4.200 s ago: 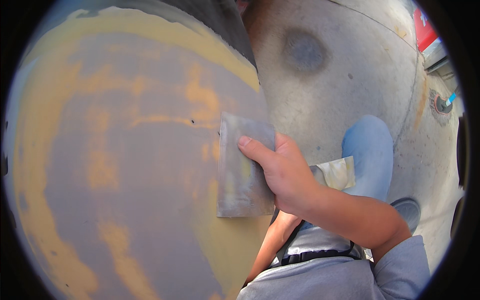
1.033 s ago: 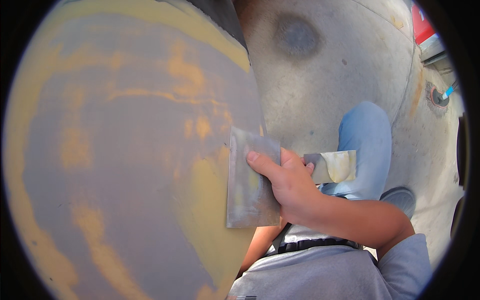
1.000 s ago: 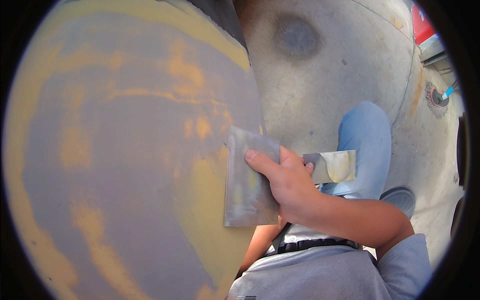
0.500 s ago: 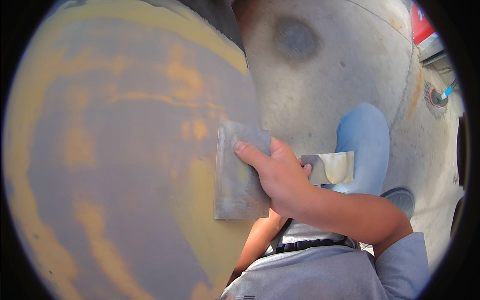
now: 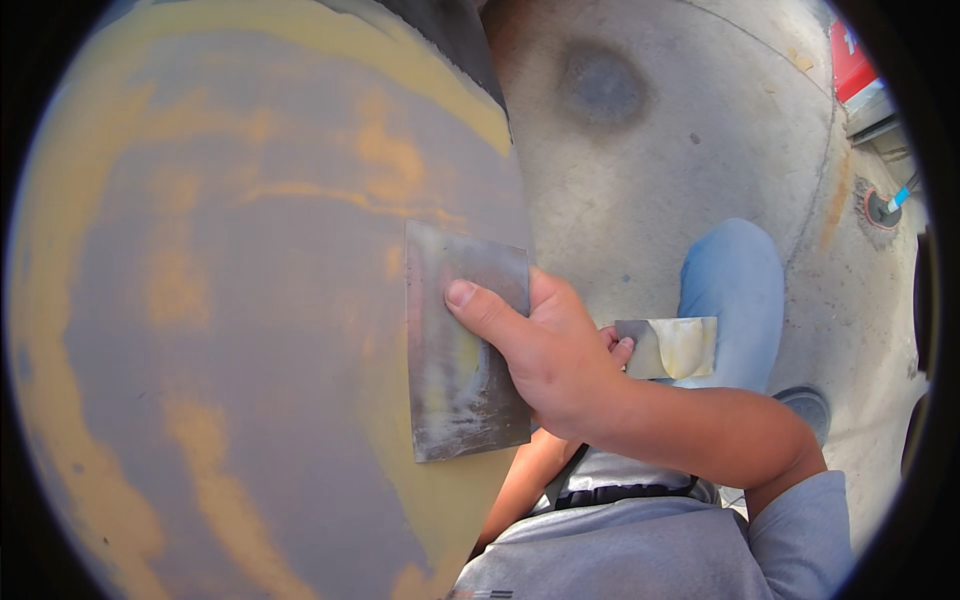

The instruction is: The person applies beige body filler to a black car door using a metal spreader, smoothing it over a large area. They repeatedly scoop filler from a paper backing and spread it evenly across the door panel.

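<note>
My right hand (image 5: 545, 350) grips a wide, thin grey metal spreader (image 5: 465, 380), thumb on its face, held at the right side of a curved panel (image 5: 250, 330). The panel is grey with yellow and orange patches and bands of filler. Behind and right of it, partly hidden by my right arm, my left hand (image 5: 617, 345) holds a smaller grey metal blade (image 5: 634, 340) bearing a lump of pale yellowish paste (image 5: 682, 342). The smaller blade sits over my blue-jeaned leg. Whether the spreader's edge touches the panel is hard to tell.
A concrete floor (image 5: 660, 150) with a dark round stain (image 5: 600, 85) lies right of the panel. At the far right are a red object (image 5: 848, 60), a light metal edge, and a round dark fitting with a blue-and-white piece (image 5: 880, 210). A dark surface borders the panel's top.
My right hand and the spreader have moved left across the panel, compared with one second ago. The small blade in my left hand sits slightly lower and farther right in view.
</note>
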